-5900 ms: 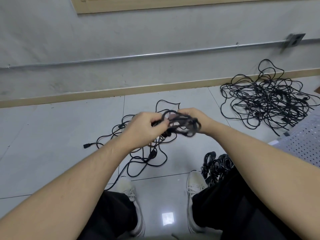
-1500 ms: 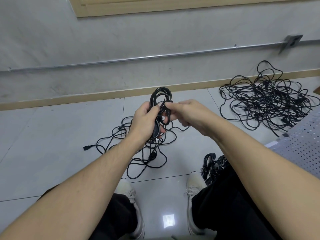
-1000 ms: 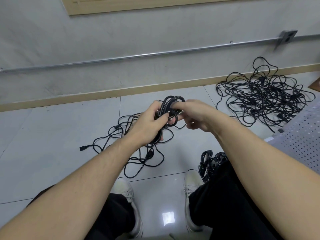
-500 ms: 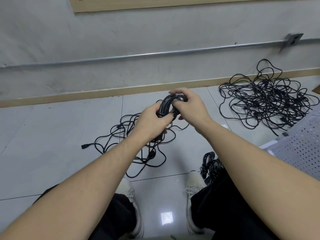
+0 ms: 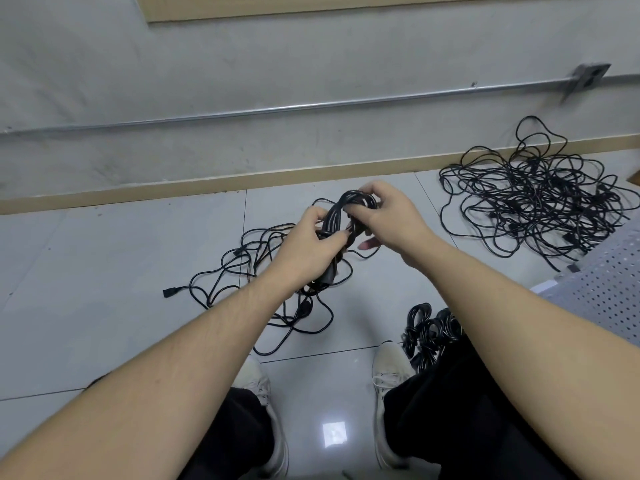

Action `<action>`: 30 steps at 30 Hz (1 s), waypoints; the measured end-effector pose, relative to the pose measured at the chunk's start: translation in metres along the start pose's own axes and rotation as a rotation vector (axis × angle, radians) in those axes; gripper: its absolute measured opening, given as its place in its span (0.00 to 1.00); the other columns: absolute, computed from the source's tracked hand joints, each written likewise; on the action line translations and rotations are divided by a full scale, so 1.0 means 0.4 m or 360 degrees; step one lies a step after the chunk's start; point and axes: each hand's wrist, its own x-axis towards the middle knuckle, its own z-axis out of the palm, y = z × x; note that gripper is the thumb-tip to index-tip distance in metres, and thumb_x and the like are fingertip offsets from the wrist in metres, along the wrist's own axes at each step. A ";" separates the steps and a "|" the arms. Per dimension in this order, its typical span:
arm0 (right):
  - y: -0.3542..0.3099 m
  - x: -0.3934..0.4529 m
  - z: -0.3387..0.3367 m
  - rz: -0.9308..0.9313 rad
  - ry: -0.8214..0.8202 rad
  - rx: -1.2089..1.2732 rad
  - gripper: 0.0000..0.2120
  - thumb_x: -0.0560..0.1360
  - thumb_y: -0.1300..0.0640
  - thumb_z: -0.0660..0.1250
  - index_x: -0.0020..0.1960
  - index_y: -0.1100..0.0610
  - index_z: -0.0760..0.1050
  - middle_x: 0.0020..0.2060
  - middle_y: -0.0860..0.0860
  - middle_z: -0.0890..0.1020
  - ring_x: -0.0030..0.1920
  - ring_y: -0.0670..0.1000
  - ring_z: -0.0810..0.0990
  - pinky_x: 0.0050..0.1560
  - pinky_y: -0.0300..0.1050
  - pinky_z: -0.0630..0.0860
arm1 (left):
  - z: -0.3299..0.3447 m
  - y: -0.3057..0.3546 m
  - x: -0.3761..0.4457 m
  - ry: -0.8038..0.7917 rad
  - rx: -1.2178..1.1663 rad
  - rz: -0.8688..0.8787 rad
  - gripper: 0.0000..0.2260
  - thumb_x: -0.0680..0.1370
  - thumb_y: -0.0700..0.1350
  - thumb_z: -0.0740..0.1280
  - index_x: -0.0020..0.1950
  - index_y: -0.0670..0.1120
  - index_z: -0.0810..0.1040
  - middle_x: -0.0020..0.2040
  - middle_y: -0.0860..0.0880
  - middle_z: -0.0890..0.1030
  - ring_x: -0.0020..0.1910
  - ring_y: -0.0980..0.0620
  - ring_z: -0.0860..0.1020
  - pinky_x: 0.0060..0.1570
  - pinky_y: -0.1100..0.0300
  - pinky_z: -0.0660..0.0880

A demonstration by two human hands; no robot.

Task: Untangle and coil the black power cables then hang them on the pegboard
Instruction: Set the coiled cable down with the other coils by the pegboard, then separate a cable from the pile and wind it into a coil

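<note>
Loose cable on floor (image 5: 277, 271): a slack tangle is spread on the tiles below the hands, its plug end (image 5: 171, 292) lying out at the far left.
Left hand (image 5: 308, 247): the fingers are curled round the lower part of the coiled cable (image 5: 341, 211), which is held up above the floor.
Right hand (image 5: 388, 216): the top loops of the coil are pinched between thumb and fingers.
Step in hand: the bundle is judged to be getting bound off; the tail is best wound tightly round the middle while the loops are kept even.
Finished coils (image 5: 429, 327): these are stacked by the right shoe.
Big tangle (image 5: 536, 199): it is left untouched at the wall.
Pegboard (image 5: 609, 292): nothing is seen hung on its visible part.
</note>
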 end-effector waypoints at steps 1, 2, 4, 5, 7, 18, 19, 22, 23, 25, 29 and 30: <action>0.007 -0.005 -0.010 0.0046 -0.0073 0.0072 0.09 0.77 0.59 0.72 0.55 0.54 0.76 0.40 0.53 0.81 0.36 0.50 0.79 0.31 0.44 0.81 | 0.003 -0.007 0.000 0.0002 -0.0005 0.0000 0.08 0.80 0.50 0.70 0.54 0.51 0.73 0.40 0.53 0.83 0.34 0.53 0.81 0.42 0.55 0.79; 0.016 -0.009 -0.022 0.0070 -0.0140 0.0113 0.11 0.77 0.59 0.73 0.57 0.55 0.76 0.37 0.51 0.82 0.35 0.48 0.80 0.32 0.43 0.80 | 0.008 -0.013 0.002 -0.0005 -0.0027 -0.0009 0.09 0.79 0.52 0.71 0.54 0.52 0.74 0.41 0.53 0.83 0.36 0.50 0.82 0.45 0.51 0.80; 0.037 -0.009 -0.049 0.0076 -0.0233 0.0143 0.16 0.76 0.62 0.74 0.61 0.54 0.75 0.33 0.45 0.82 0.32 0.44 0.79 0.34 0.43 0.80 | 0.026 -0.017 0.011 -0.0007 -0.0083 -0.0038 0.08 0.78 0.55 0.72 0.53 0.55 0.75 0.43 0.52 0.83 0.40 0.49 0.83 0.50 0.46 0.80; 0.046 -0.006 -0.063 0.0085 -0.0243 0.0155 0.18 0.75 0.64 0.74 0.61 0.54 0.74 0.34 0.46 0.82 0.32 0.44 0.79 0.36 0.43 0.81 | 0.039 -0.016 0.016 -0.0007 -0.0100 -0.0054 0.08 0.78 0.56 0.72 0.53 0.57 0.76 0.44 0.51 0.84 0.41 0.50 0.83 0.51 0.46 0.80; 0.058 0.007 -0.091 0.0110 -0.0201 0.0187 0.19 0.74 0.66 0.74 0.62 0.54 0.75 0.38 0.51 0.83 0.34 0.49 0.79 0.40 0.46 0.82 | 0.071 -0.010 0.028 -0.0033 -0.0133 -0.0101 0.09 0.77 0.57 0.73 0.55 0.58 0.78 0.46 0.51 0.84 0.44 0.52 0.83 0.54 0.47 0.80; 0.297 0.053 -0.350 0.0584 0.0024 0.0121 0.22 0.75 0.65 0.74 0.64 0.51 0.71 0.41 0.53 0.84 0.40 0.52 0.84 0.48 0.50 0.83 | 0.401 -0.039 0.146 -0.0454 -0.0208 -0.0328 0.11 0.78 0.48 0.74 0.58 0.50 0.79 0.39 0.53 0.87 0.36 0.59 0.84 0.36 0.64 0.78; 0.338 0.050 -0.367 0.0652 0.0048 0.0169 0.22 0.75 0.66 0.73 0.64 0.52 0.71 0.42 0.54 0.84 0.40 0.53 0.84 0.48 0.50 0.84 | 0.442 -0.061 0.156 -0.0485 -0.0212 -0.0400 0.11 0.78 0.48 0.74 0.58 0.50 0.78 0.40 0.52 0.87 0.36 0.58 0.84 0.35 0.64 0.78; 0.483 0.041 -0.397 0.0844 0.0127 0.0284 0.21 0.76 0.69 0.69 0.66 0.55 0.71 0.46 0.57 0.84 0.44 0.54 0.83 0.53 0.52 0.83 | 0.559 -0.142 0.180 -0.0570 -0.0198 -0.0623 0.17 0.77 0.49 0.76 0.61 0.45 0.77 0.49 0.45 0.87 0.42 0.51 0.85 0.46 0.57 0.82; 0.532 0.038 -0.398 0.0912 0.0144 0.0297 0.21 0.76 0.69 0.69 0.66 0.55 0.71 0.46 0.56 0.84 0.45 0.54 0.83 0.56 0.53 0.82 | 0.595 -0.176 0.186 -0.0594 -0.0186 -0.0682 0.17 0.76 0.49 0.76 0.61 0.45 0.78 0.50 0.44 0.86 0.44 0.50 0.85 0.50 0.55 0.83; 0.621 0.031 -0.394 0.1025 0.0161 0.0292 0.21 0.76 0.69 0.69 0.65 0.54 0.72 0.46 0.55 0.84 0.46 0.53 0.83 0.59 0.55 0.81 | 0.662 -0.243 0.197 -0.0633 -0.0149 -0.0784 0.17 0.76 0.49 0.76 0.61 0.44 0.78 0.51 0.44 0.86 0.47 0.47 0.86 0.51 0.52 0.83; 0.770 0.033 -0.393 0.1185 0.0193 0.0202 0.21 0.75 0.68 0.68 0.65 0.51 0.74 0.51 0.54 0.85 0.50 0.52 0.83 0.50 0.48 0.83 | 0.782 -0.362 0.211 -0.0757 -0.0040 -0.0850 0.14 0.76 0.50 0.76 0.57 0.46 0.82 0.49 0.49 0.85 0.45 0.51 0.84 0.42 0.57 0.81; 0.801 0.036 -0.398 0.1217 0.0205 0.0185 0.22 0.75 0.67 0.68 0.65 0.51 0.74 0.53 0.53 0.85 0.52 0.52 0.83 0.50 0.47 0.83 | 0.809 -0.387 0.214 -0.0788 -0.0054 -0.0878 0.13 0.76 0.51 0.76 0.57 0.47 0.82 0.51 0.49 0.85 0.46 0.51 0.84 0.46 0.56 0.82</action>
